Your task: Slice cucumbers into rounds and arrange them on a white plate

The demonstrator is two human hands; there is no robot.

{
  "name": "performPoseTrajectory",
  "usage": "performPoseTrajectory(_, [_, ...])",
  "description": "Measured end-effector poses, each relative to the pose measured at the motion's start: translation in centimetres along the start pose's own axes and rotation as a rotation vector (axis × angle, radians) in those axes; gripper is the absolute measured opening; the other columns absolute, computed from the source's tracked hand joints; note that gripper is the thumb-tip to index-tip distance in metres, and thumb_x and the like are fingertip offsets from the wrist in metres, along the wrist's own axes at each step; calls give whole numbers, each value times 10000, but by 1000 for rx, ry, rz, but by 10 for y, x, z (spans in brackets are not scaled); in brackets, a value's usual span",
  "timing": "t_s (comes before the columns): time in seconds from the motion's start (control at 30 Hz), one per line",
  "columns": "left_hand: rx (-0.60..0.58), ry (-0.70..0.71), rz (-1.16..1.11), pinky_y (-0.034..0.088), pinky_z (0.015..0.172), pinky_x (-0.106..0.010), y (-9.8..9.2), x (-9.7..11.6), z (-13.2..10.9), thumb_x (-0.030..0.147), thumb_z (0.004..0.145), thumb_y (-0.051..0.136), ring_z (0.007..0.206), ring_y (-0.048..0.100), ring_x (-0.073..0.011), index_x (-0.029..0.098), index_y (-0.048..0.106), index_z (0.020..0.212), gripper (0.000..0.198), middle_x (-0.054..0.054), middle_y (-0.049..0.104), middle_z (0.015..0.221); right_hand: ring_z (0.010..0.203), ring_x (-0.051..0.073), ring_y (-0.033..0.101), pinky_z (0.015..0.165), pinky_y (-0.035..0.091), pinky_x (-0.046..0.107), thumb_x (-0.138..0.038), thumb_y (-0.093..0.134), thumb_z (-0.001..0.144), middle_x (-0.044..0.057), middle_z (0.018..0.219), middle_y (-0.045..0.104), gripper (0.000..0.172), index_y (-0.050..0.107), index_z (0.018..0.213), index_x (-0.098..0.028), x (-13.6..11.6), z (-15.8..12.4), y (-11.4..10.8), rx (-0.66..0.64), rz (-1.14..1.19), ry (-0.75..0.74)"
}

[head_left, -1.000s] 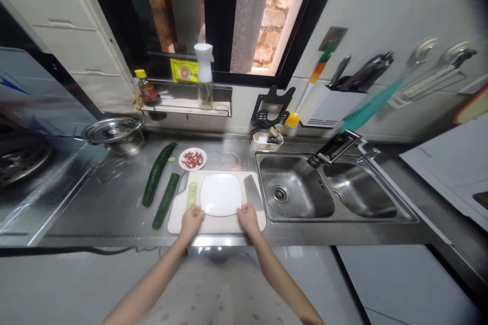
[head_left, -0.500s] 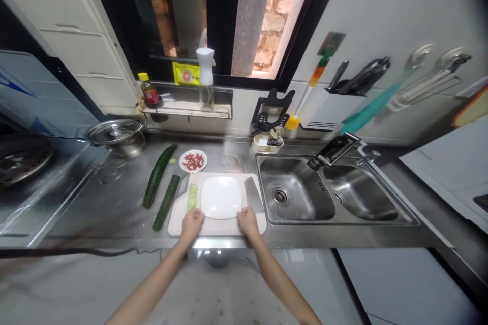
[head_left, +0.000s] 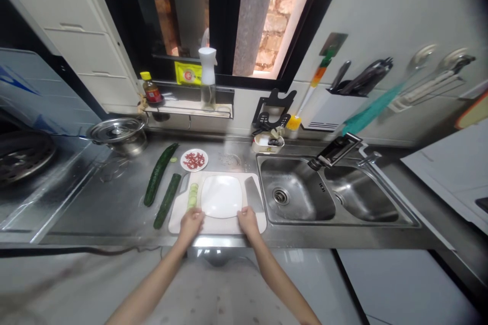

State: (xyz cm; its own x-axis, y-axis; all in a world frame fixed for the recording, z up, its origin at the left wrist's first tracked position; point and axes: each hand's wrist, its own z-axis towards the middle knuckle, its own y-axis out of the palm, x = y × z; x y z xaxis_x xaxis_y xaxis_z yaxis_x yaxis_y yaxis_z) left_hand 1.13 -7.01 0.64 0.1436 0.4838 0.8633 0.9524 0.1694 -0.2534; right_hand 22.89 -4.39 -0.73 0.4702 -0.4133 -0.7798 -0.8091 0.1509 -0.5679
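Both hands [head_left: 192,222] [head_left: 247,220] on white plate [head_left: 221,196]

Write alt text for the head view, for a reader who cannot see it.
A left hand and right hand touch the near corners of a white plate on a cutting board; cucumber slices lie left, a cleaver right.

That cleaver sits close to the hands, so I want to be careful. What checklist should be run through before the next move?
1. Left hand at the white plate, near left corner: ok.
2. Right hand at its near right corner: ok.
3. Firm grip on the plate: cannot tell.
4. Cleaver clear of the right hand: not ok, it lies on the cutting board right beside it.
5. Cucumber slices clear of the plate: cannot tell, they lie close along its left edge.
6. Plate bare: ok.
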Motion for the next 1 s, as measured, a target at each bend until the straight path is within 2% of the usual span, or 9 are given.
performPoseTrajectory(0.1, [32,71,43,423,464,-233,-17,-7,-1,435,719,586,448,537,-128,156,569,1017,408,38,572,568,616,181,547,593,391,257,-275,578,693,-5,620,561,214,588,890,-193,-5,-8,-6,36,-45,-7])
performPoseTrajectory(0.2, [136,183,177,448,562,-253,-42,-17,1,461,712,586,562,591,-159,162,615,972,398,3,613,617,627,193,549,622,399,271,-333,556,734,-12,623,553,390,585,1082,-161,-9,-16,-13,32,-19,-84])
performPoseTrajectory(0.27, [221,206,291,456,644,-268,-58,-22,3,455,713,583,659,622,-185,169,635,946,373,-19,641,671,606,186,532,612,396,269,-360,531,752,-26,601,535,426,581,1120,-153,-11,-21,-17,12,14,-136])
performPoseTrajectory(0.37, [241,231,466,442,685,-266,-71,-28,4,435,751,549,725,629,-199,180,640,952,337,-32,657,732,568,170,499,585,385,262,-376,519,755,-45,563,492,427,588,1106,-144,-14,-23,-20,-16,54,-166])
performPoseTrajectory(0.53, [187,231,737,414,682,-263,-64,-28,4,433,776,558,773,621,-214,180,614,899,287,-57,651,794,578,158,487,585,385,259,-385,523,761,-26,609,528,425,589,1106,-145,-17,-23,-18,-39,93,-204])
performPoseTrajectory(0.63, [187,215,820,403,683,-264,-57,-27,6,419,786,561,802,618,-221,178,598,881,262,-74,647,832,602,157,492,591,389,256,-380,524,767,-14,644,554,412,593,1105,-155,-15,-24,-15,-37,99,-232])
performPoseTrajectory(0.83, [189,226,794,385,650,-251,-54,-31,9,359,794,550,757,607,-203,186,579,832,180,-62,638,811,606,156,490,588,389,256,-384,535,756,-11,648,554,388,611,1061,-155,-13,-25,-14,-44,114,-226])
performPoseTrajectory(1.0, [208,212,674,377,643,-234,-55,-29,5,313,785,541,724,601,-183,194,578,790,125,-34,638,752,587,156,480,581,382,259,-380,522,750,-15,613,534,364,623,1016,-152,-15,-26,-19,-51,110,-222])
